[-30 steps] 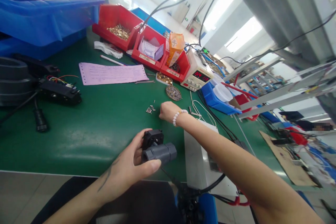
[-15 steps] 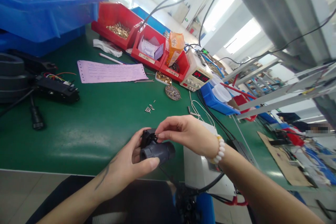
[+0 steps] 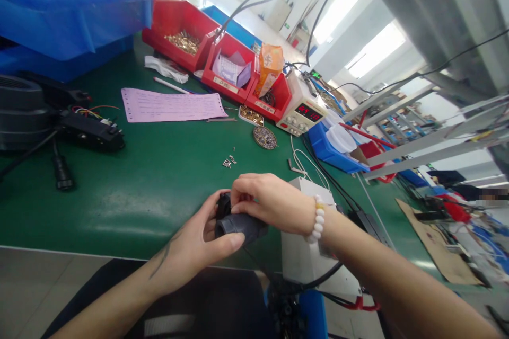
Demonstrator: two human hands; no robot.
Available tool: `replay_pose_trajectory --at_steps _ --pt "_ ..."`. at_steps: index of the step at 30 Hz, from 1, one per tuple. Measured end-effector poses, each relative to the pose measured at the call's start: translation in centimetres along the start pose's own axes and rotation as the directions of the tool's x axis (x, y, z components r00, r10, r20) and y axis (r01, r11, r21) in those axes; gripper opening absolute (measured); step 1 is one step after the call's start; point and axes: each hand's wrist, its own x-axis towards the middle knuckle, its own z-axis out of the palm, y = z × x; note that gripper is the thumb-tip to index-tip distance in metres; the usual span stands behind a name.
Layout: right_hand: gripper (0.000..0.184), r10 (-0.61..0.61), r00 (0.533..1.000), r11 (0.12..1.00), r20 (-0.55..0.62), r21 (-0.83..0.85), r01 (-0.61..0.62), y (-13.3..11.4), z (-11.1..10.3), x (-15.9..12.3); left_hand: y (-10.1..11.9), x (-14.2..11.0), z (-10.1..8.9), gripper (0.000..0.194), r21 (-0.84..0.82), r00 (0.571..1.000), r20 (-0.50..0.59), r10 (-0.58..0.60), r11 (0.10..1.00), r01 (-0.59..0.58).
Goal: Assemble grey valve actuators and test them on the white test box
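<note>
1. Grey pipe fitting (image 3: 238, 229), with a black block (image 3: 224, 204) just behind it, is held above the near edge of the green bench (image 3: 159, 169); I can make out no lettering on either.
2. On my feed, the left hand (image 3: 201, 238) wraps the fitting, thumb along its near side and fingers behind.
3. I see the right hand (image 3: 264, 202) over the black block, fingertips bent down close together. They hide the contact, so I cannot tell whether they pinch anything.
4. Small screws (image 3: 229, 161) lie loose on the bench just beyond the hands.
5. A pink sheet (image 3: 173, 106) carries printed lines, too small for me to read.
6. The middle red bin (image 3: 242, 96) and the right red bin (image 3: 280, 103) bear pale labels with dark characters that I cannot resolve.
7. An orange packet (image 3: 271, 63) shows a large pale character; I can't read it surely.
8. Beside the bins, a power supply (image 3: 292, 119) shows glowing red digits, too blurred for me to quote.
</note>
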Motion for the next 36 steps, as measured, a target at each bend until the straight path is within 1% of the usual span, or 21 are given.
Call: replay_pose_trajectory --at_steps 2,4,6,7,8,10,12,13,14,16,18,20,23,26,27,28,29,30,31,33,36 --pt "0.011 0.062 0.985 0.998 0.163 -0.022 -0.059 -0.4 -1.0 1.0 0.1 0.0 0.0 0.073 0.003 1.000 0.014 -0.006 1.000 0.006" --pt "0.011 0.098 0.950 0.995 0.296 -0.026 -0.095 -0.4 -2.0 2.3 0.2 0.0 0.0 0.077 0.004 1.000 0.017 -0.014 1.000 0.014" --pt "0.015 0.117 0.926 0.993 0.359 -0.025 -0.115 0.0 -3.0 3.9 0.2 0.0 0.0 0.081 0.003 1.000 0.018 -0.019 1.000 0.019" --pt "0.015 0.132 0.926 0.991 0.354 -0.031 -0.129 0.5 -3.4 4.7 0.2 0.0 0.0 0.082 0.004 1.000 0.018 -0.022 1.000 0.022" --pt "0.014 0.164 0.934 0.986 0.318 -0.049 -0.156 1.1 -3.7 5.6 0.2 -0.1 0.0 0.083 0.005 0.999 0.018 -0.027 1.000 0.027" --pt "0.015 0.269 0.951 0.960 0.153 -0.121 -0.252 2.7 -4.0 7.4 0.3 -0.1 -0.1 0.084 0.006 0.999 0.019 -0.038 0.999 0.038" --pt "0.018 0.370 0.928 0.908 -0.038 -0.196 -0.370 4.3 -3.9 9.0 0.3 -0.2 -0.1 0.081 0.000 0.999 0.019 -0.043 0.999 0.043" --pt "0.019 0.405 0.909 0.882 -0.098 -0.222 -0.417 5.0 -3.6 9.8 0.4 -0.3 -0.1 0.080 -0.006 0.999 0.016 -0.042 0.999 0.042" --pt "0.020 0.433 0.892 0.859 -0.131 -0.239 -0.452 5.5 -3.2 10.4 0.4 -0.3 -0.1 0.078 -0.012 0.999 0.013 -0.040 0.999 0.040" --pt "0.024 0.471 0.868 0.830 -0.155 -0.256 -0.496 6.0 -2.2 11.5 0.4 -0.3 0.0 0.078 -0.025 0.999 -0.002 -0.035 0.999 0.035" --pt "0.027 0.491 0.856 0.815 -0.165 -0.259 -0.518 5.9 -1.3 12.3 0.3 -0.3 0.0 0.078 -0.041 0.999 -0.023 -0.031 0.999 0.030" --pt "0.026 0.481 0.857 0.820 -0.184 -0.251 -0.514 5.2 -0.9 12.4 0.1 -0.3 0.2 0.077 -0.063 0.998 -0.055 -0.024 0.998 0.021" --pt "0.013 0.390 0.877 0.864 -0.279 -0.219 -0.454 3.3 -1.4 10.4 0.1 -0.2 0.4 0.076 -0.119 0.988 -0.153 -0.002 0.993 -0.016" --pt "0.019 0.265 0.862 0.915 -0.432 -0.169 -0.366 0.8 -2.0 5.5 0.8 -0.1 0.8 0.058 -0.208 0.966 -0.260 0.005 0.976 -0.061" --pt "0.018 0.215 0.841 0.936 -0.497 -0.142 -0.323 -0.1 -1.9 3.5 1.1 -0.1 1.0 0.050 -0.239 0.960 -0.279 0.003 0.968 -0.072" --pt "0.015 0.102 0.787 0.981 -0.609 -0.070 -0.182 -0.9 -1.6 1.4 1.5 -0.1 1.2 0.045 -0.270 0.957 -0.289 -0.002 0.959 -0.080" --pt "0.015 0.008 0.731 0.998 -0.683 -0.037 -0.046 -1.7 -1.1 -0.5 1.9 -0.1 1.5 0.043 -0.303 0.956 -0.293 -0.006 0.949 -0.087" --pt "0.017 -0.029 0.700 1.000 -0.713 -0.013 0.028 -2.4 -0.3 -2.3 2.3 -0.1 1.9 0.043 -0.335 0.956 -0.292 -0.008 0.937 -0.095" --pt "0.018 -0.033 0.675 0.997 -0.737 0.019 0.070 -2.9 0.6 -3.7 2.7 -0.1 2.2 0.043 -0.364 0.956 -0.292 -0.007 0.926 -0.104" --pt "0.021 0.018 0.650 0.991 -0.760 0.099 0.088 -3.6 2.6 -5.6 3.4 -0.3 3.1 0.040 -0.403 0.954 -0.301 0.004 0.906 -0.131" --pt "0.022 0.111 0.612 0.973 -0.783 0.212 0.094 -3.9 5.3 -6.4 4.2 -0.6 4.4 0.034 -0.403 0.943 -0.331 0.038 0.898 -0.178"
